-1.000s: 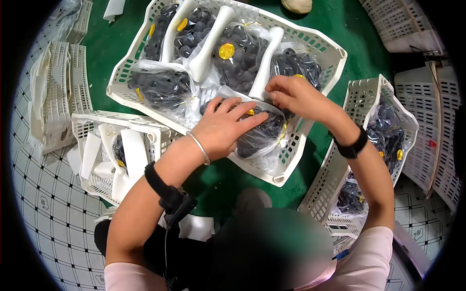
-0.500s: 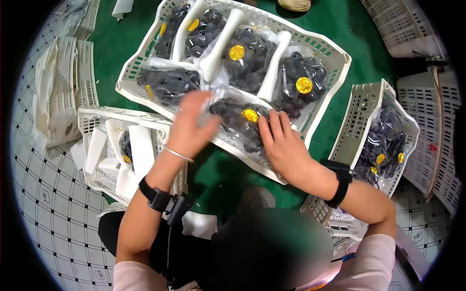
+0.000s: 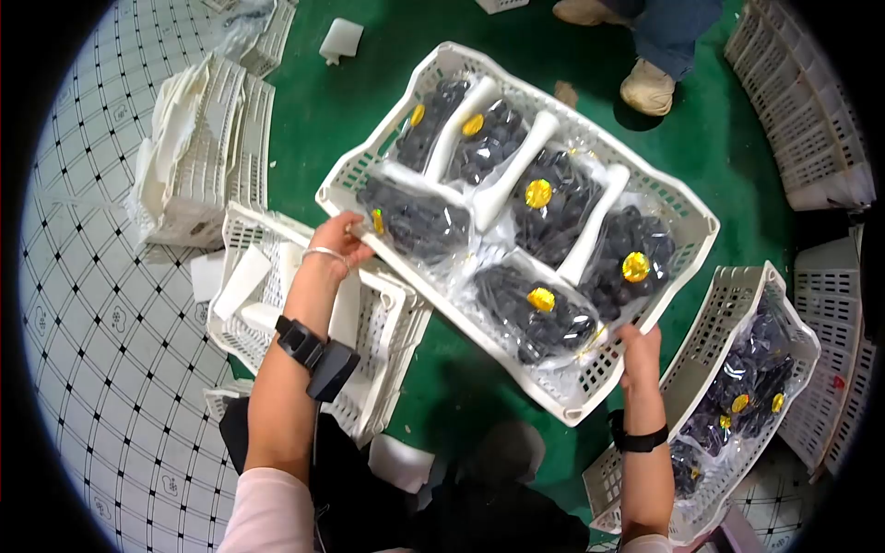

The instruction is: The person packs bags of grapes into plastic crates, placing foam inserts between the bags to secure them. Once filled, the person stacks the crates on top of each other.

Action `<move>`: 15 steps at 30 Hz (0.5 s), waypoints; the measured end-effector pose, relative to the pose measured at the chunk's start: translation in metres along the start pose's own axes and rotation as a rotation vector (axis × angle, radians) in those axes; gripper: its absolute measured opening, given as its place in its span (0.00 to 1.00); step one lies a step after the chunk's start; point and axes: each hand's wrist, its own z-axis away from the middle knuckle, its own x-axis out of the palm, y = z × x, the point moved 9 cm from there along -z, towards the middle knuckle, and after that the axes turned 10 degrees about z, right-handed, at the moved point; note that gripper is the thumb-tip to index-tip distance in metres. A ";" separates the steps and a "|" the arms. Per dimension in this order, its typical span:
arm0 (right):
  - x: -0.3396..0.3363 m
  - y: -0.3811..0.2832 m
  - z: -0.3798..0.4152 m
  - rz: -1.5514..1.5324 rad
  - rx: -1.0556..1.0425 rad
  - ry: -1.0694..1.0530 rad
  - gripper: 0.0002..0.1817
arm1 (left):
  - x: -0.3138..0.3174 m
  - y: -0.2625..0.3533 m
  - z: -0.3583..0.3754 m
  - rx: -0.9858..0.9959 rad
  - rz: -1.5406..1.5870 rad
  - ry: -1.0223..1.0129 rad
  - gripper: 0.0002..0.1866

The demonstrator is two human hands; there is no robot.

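Note:
A white perforated crate (image 3: 442, 286) lies tilted across the view between my hands. Bagged dark grapes (image 3: 530, 313) with gold round stickers fill it, with long white foam pieces (image 3: 514, 173) between several of the bags. My left hand (image 3: 343, 241) grips the crate's near left edge, fingers curled at the rim. At the near right corner, my right hand (image 3: 639, 355) is closed on the crate's rim, its fingertips partly hidden by the wall.
At the left stands a crate with white foam pieces (image 3: 241, 288), beyond it stacked crates (image 3: 217, 152). A crate of bagged grapes (image 3: 705, 346) is at the right, more stacked crates (image 3: 800, 120) behind. Another person's shoes (image 3: 648, 88) show at the top.
Both hands have left the grape bags for the crate's edges, left hand at the left, right hand at the right corner. The view has shifted, and the crate appears lower and further right.

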 end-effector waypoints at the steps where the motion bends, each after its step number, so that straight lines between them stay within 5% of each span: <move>1: -0.004 0.004 -0.004 0.020 -0.011 0.031 0.22 | 0.000 0.001 -0.001 0.007 -0.028 0.011 0.12; 5: -0.007 0.001 -0.001 0.011 -0.041 0.086 0.21 | 0.017 0.009 0.028 0.058 -0.046 -0.025 0.03; 15: -0.044 -0.035 0.021 0.071 -0.099 -0.002 0.17 | 0.062 0.088 0.150 0.526 -0.301 0.034 0.12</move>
